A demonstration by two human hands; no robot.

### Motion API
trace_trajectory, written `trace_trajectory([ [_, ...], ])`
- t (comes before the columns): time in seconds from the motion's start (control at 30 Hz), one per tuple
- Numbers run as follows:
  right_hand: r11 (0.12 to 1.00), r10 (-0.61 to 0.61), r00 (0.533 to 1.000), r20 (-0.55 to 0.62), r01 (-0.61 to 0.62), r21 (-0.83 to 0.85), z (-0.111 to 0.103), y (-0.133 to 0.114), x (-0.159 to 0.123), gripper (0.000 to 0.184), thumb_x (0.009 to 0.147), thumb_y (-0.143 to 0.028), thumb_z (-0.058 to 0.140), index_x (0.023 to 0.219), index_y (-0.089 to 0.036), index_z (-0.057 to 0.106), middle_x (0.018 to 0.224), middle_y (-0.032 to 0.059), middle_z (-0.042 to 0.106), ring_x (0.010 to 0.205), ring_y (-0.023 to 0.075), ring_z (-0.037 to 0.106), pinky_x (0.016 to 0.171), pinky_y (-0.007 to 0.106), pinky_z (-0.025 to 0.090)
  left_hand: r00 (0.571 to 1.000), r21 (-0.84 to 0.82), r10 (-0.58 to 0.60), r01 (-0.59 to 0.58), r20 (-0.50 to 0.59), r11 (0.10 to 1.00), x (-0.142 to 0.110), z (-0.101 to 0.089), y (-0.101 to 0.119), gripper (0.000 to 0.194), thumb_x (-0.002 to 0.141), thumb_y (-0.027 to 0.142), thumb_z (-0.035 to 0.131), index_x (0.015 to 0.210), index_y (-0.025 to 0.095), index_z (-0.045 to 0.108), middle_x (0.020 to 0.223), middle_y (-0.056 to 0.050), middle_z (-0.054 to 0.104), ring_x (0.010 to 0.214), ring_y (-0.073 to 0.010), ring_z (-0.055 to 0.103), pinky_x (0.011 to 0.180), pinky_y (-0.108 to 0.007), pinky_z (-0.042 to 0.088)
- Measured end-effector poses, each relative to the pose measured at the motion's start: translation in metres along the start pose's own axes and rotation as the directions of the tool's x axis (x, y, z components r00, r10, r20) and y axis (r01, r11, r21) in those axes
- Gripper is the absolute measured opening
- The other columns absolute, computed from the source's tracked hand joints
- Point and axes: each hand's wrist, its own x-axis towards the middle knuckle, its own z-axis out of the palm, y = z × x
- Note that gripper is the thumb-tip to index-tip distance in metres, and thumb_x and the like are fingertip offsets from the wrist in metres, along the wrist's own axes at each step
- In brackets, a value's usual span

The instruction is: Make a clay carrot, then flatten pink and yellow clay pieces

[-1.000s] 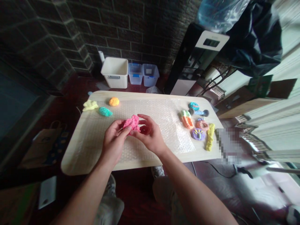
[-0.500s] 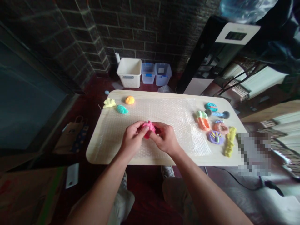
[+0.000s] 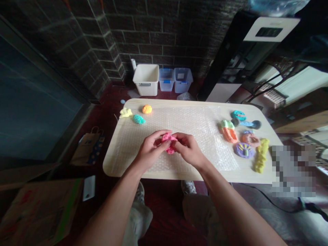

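Observation:
A pink lump of modelling clay (image 3: pixel 169 143) is held between my two hands over the middle of the table. My left hand (image 3: pixel 153 148) grips its left side, thumb pressed on the front. On the other side, my right hand (image 3: pixel 188 148) pinches the clay with thumb and fingers. Part of the lump is hidden behind my fingers. Beneath it lies a sheet of bubble wrap (image 3: pixel 189 119) on the pale wooden table (image 3: pixel 115 160).
At the back left are a yellow piece (image 3: pixel 125 113), a teal piece (image 3: pixel 139 119) and an orange ball (image 3: pixel 147 109). Several shaped clay pieces lie at the right, including a purple disc (image 3: pixel 244 150) and a long yellow strip (image 3: pixel 261 155). A white bin (image 3: pixel 146 80) stands beyond the table.
The whole scene has shifted slightly to the right in view. My fingers have moved on the pink clay, and its shape looks a little different. Both hands still hold it.

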Motion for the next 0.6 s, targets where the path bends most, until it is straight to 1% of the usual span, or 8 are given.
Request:
trace_trajectory([
  [0.1, 0.997, 0.022, 0.998, -0.055, -0.018, 0.075, 0.000, 0.002, 0.000, 0.024, 0.087, -0.036, 0.080, 0.092, -0.015, 0.071, 0.072, 0.0023, 0.069, 0.062, 0.0137, 0.062, 0.059, 0.027, 0.048, 0.998, 0.031, 0.034, -0.033, -0.047, 0.999, 0.003, -0.002, -0.002, 0.037, 0.080, 0.037, 0.091, 0.108, 0.017, 0.076, 0.104, -0.009, 0.076, 0.095, -0.0222, 0.072, 0.080, -0.031, 0.058],
  [0.17, 0.996, -0.001, 0.996, -0.084, 0.009, 0.093, 0.000, 0.002, -0.001, 0.030, 0.085, -0.037, 0.084, 0.102, -0.016, 0.070, 0.078, 0.0024, 0.070, 0.065, 0.0138, 0.062, 0.061, 0.027, 0.048, 0.993, 0.045, 0.062, -0.058, -0.100, 0.997, 0.005, -0.002, -0.004, 0.037, 0.080, 0.038, 0.090, 0.106, 0.017, 0.075, 0.101, -0.008, 0.076, 0.090, -0.0209, 0.071, 0.078, -0.030, 0.057],
  [0.27, 0.991, -0.061, 0.994, -0.087, 0.071, 0.116, 0.001, 0.003, -0.002, 0.055, 0.079, -0.032, 0.091, 0.125, -0.022, 0.062, 0.094, 0.0029, 0.072, 0.078, 0.0158, 0.066, 0.070, 0.028, 0.053, 0.973, 0.097, 0.131, -0.114, -0.192, 0.989, 0.006, -0.002, -0.005, 0.032, 0.085, 0.040, 0.086, 0.103, 0.016, 0.074, 0.099, -0.006, 0.075, 0.089, -0.0185, 0.070, 0.081, -0.028, 0.055],
  [0.33, 0.993, -0.086, 0.994, -0.074, 0.092, 0.077, 0.001, 0.004, -0.003, 0.064, 0.075, -0.028, 0.094, 0.129, -0.023, 0.061, 0.102, 0.0042, 0.073, 0.087, 0.0173, 0.067, 0.076, 0.030, 0.055, 0.965, 0.153, 0.165, -0.134, -0.205, 0.979, 0.006, -0.002, -0.004, 0.028, 0.088, 0.040, 0.083, 0.102, 0.017, 0.075, 0.097, -0.005, 0.075, 0.088, -0.0178, 0.069, 0.081, -0.027, 0.053],
  [0.4, 0.995, -0.096, 0.994, -0.059, 0.097, 0.020, 0.002, 0.005, -0.003, 0.057, 0.076, -0.029, 0.094, 0.125, -0.020, 0.067, 0.104, 0.0060, 0.074, 0.091, 0.0188, 0.068, 0.082, 0.032, 0.056, 0.969, 0.178, 0.161, -0.128, -0.186, 0.976, 0.005, -0.002, -0.005, 0.026, 0.089, 0.040, 0.082, 0.101, 0.017, 0.076, 0.095, -0.004, 0.075, 0.087, -0.0182, 0.068, 0.080, -0.027, 0.052],
  [0.47, 0.996, -0.092, 0.995, -0.042, 0.091, -0.026, 0.002, 0.003, -0.003, 0.044, 0.081, -0.034, 0.091, 0.117, -0.018, 0.071, 0.102, 0.0073, 0.075, 0.092, 0.0199, 0.069, 0.083, 0.033, 0.057, 0.974, 0.142, 0.131, -0.105, -0.185, 0.984, 0.005, -0.002, -0.006, 0.026, 0.089, 0.040, 0.082, 0.098, 0.017, 0.076, 0.092, -0.004, 0.074, 0.085, -0.0180, 0.067, 0.080, -0.027, 0.051],
  [0.53, 0.991, -0.085, 0.996, -0.024, 0.082, -0.107, 0.001, -0.001, -0.004, 0.035, 0.085, -0.039, 0.087, 0.108, -0.016, 0.074, 0.094, 0.0061, 0.075, 0.084, 0.0187, 0.067, 0.077, 0.031, 0.055, 0.980, 0.048, 0.071, -0.063, -0.188, 0.997, 0.005, -0.002, -0.006, 0.026, 0.087, 0.040, 0.084, 0.092, 0.016, 0.076, 0.089, -0.004, 0.073, 0.082, -0.0168, 0.065, 0.079, -0.027, 0.050],
  [0.6, 0.972, -0.082, 0.997, -0.011, 0.077, -0.220, 0.000, -0.007, -0.005, 0.031, 0.087, -0.042, 0.085, 0.099, -0.015, 0.075, 0.082, 0.0029, 0.071, 0.071, 0.0151, 0.061, 0.065, 0.027, 0.049, 0.986, -0.079, -0.004, -0.009, -0.166, 0.997, 0.005, -0.002, -0.004, 0.026, 0.084, 0.039, 0.086, 0.086, 0.015, 0.075, 0.085, -0.003, 0.071, 0.079, -0.0154, 0.063, 0.077, -0.027, 0.049],
])
